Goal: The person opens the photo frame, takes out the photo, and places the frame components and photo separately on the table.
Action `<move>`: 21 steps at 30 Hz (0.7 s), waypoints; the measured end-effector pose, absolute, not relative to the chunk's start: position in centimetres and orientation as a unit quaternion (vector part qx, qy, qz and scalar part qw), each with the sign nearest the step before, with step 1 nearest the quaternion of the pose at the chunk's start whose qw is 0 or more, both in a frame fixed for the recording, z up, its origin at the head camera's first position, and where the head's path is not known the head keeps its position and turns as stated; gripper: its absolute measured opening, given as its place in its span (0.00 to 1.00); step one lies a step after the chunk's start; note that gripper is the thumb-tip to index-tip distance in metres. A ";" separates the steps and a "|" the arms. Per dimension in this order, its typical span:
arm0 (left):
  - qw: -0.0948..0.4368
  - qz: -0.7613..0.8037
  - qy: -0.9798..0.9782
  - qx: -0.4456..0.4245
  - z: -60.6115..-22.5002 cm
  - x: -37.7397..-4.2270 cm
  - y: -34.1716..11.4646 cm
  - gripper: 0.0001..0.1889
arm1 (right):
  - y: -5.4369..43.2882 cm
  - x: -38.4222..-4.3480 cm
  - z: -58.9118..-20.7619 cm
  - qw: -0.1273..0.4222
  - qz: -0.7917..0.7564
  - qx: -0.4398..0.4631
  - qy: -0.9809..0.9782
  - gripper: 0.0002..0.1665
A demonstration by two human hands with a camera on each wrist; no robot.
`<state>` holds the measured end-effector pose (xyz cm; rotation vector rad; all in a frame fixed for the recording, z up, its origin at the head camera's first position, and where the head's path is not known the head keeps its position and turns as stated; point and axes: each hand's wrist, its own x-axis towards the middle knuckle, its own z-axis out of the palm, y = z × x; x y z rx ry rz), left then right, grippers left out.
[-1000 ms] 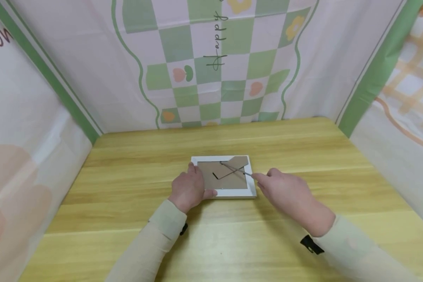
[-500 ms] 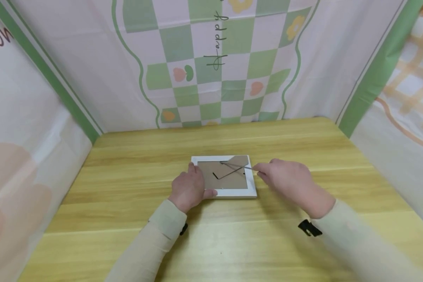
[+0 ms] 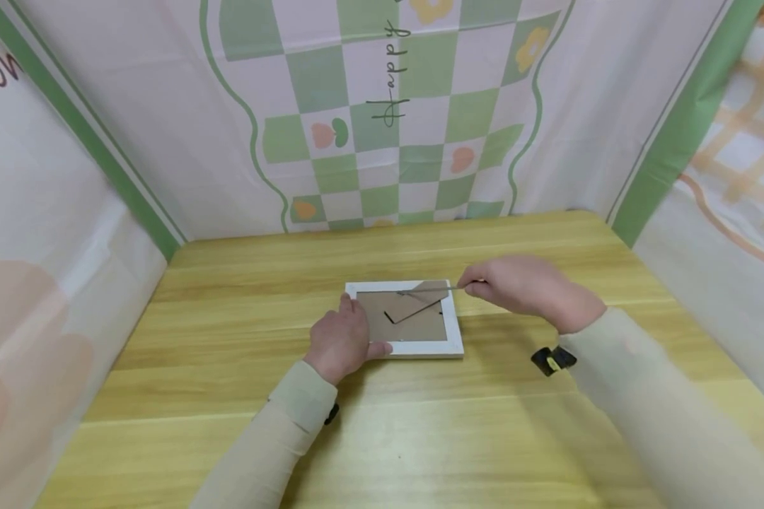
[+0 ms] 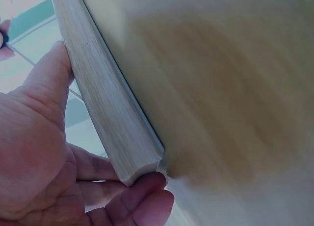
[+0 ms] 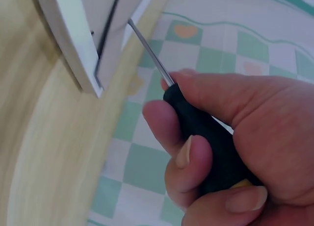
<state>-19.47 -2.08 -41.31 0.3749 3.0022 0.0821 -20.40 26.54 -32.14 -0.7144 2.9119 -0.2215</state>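
Observation:
A white picture frame (image 3: 453, 336) lies on the table with its brown backing board (image 3: 420, 327) facing up. At the frame's left end my left hand (image 3: 339, 338) holds the edge; the left wrist view shows its fingers bent round a corner of the frame (image 4: 110, 103). My right hand (image 3: 525, 291) grips a screwdriver, whose dark handle (image 5: 211, 147) sits in curled fingers in the right wrist view. Its thin metal shank (image 3: 438, 289) reaches left over the backing, and the tip is at the backing's far edge, near a small fastening too tiny to make out.
The wooden table (image 3: 382, 431) extends around the frame on every side. Beyond its back edge hangs a green-and-white checked cloth (image 3: 382, 162), with more printed cloth at the left and right. A dark diagonal slit (image 3: 417, 312) crosses the backing board.
My right hand has moved away from me, toward the table's back, and the screwdriver has swung with its handle end farther back. The left hand and picture frame stay put.

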 end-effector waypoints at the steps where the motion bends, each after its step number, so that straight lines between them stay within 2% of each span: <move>1: 0.058 0.027 0.990 0.123 -41.3 -19.5 -2.1 0.57 | 26.7 -20.7 -32.0 0.078 -0.082 -0.241 0.964 0.16; 7: 0.062 0.027 0.990 0.122 -41.2 -19.4 -2.0 0.57 | 27.4 -22.4 -31.4 0.141 -0.118 -0.232 0.955 0.16; 11: 0.065 0.025 0.990 0.119 -41.3 -19.4 -2.0 0.57 | 27.4 -22.5 -31.5 0.152 -0.126 -0.226 0.954 0.16; 14: 0.065 0.023 0.991 0.119 -41.4 -19.5 -2.1 0.58 | 27.4 -21.9 -31.9 0.131 -0.125 -0.230 0.956 0.16; 21: 0.059 0.019 0.990 0.123 -41.5 -19.6 -2.1 0.58 | 26.5 -18.9 -33.1 0.019 -0.064 -0.239 0.969 0.14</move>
